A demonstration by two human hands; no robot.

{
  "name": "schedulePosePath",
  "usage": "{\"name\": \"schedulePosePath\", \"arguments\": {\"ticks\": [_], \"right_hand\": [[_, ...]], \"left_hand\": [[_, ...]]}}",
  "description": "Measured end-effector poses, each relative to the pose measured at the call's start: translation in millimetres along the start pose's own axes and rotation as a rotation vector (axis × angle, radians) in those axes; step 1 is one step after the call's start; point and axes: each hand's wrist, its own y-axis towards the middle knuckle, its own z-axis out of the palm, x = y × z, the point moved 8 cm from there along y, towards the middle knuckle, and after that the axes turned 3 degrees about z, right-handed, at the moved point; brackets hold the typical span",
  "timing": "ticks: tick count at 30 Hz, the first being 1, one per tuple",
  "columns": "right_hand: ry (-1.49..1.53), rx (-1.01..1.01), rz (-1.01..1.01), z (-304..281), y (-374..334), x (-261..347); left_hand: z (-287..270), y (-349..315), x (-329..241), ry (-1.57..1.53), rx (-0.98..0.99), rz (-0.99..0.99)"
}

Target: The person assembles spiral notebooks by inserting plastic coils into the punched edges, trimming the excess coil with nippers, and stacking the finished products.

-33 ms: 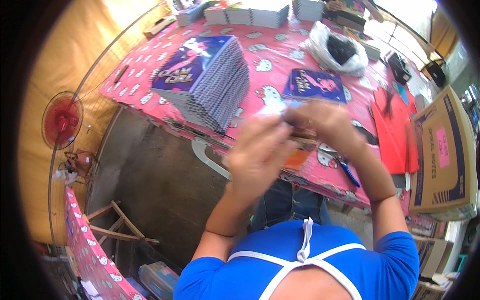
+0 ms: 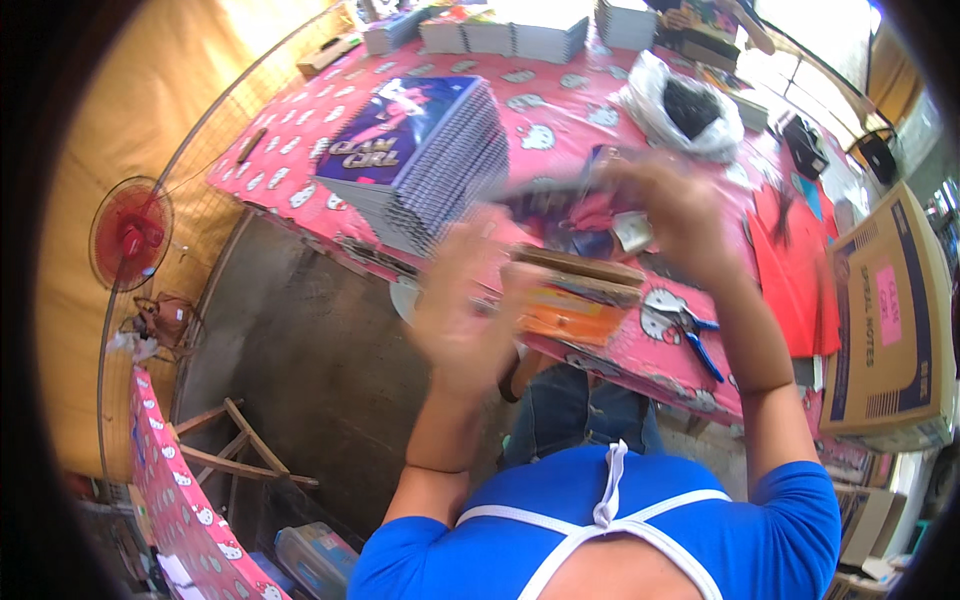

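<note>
My right hand (image 2: 680, 215) is blurred, its fingers closed at the right end of a tilted, dark purple notebook (image 2: 560, 205) with a smeared long edge. My left hand (image 2: 462, 305) is raised near the notebook's left end, also blurred, its thumb apart from its fingers; whether it touches the notebook is unclear. Below the notebook, at the near table edge, stands a small orange box (image 2: 570, 315) with a brown cardboard rim. Left of my hands rises a tall stack of spiral notebooks (image 2: 410, 150) with purple covers. Blue-handled pliers (image 2: 700, 345) lie right of the box.
Pink patterned cloth covers the table (image 2: 540, 135). Notebook stacks (image 2: 550, 42) line its far side, near a white plastic bag (image 2: 650, 95) with dark contents. Red sheets (image 2: 790, 270) and a large carton (image 2: 890, 320) are at the right. A red fan (image 2: 132, 235) stands left.
My hands have moved apart, the left one leftward and down. The purple notebook that lay flat beyond them now appears raised and tilted beside my right hand. More of the orange box shows.
</note>
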Motion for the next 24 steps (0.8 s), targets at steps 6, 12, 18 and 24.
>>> {"name": "schedulePosePath", "arguments": {"ticks": [6, 12, 18, 24], "right_hand": [[0.625, -0.316, 0.425, 42, 153, -67], [0.184, -0.274, 0.156, 163, 168, -112], [0.296, -0.15, 0.292, 167, 173, -107], [-0.215, 0.137, 0.855, 29, 7, -243]], "left_hand": [[-115, 50, 193, -0.235, -0.731, -0.49], [-110, 61, 264, -0.419, -0.624, -0.654], [-125, 64, 257, -0.033, -0.789, -0.462], [-165, 22, 135, -0.09, -1.029, -0.299]]}}
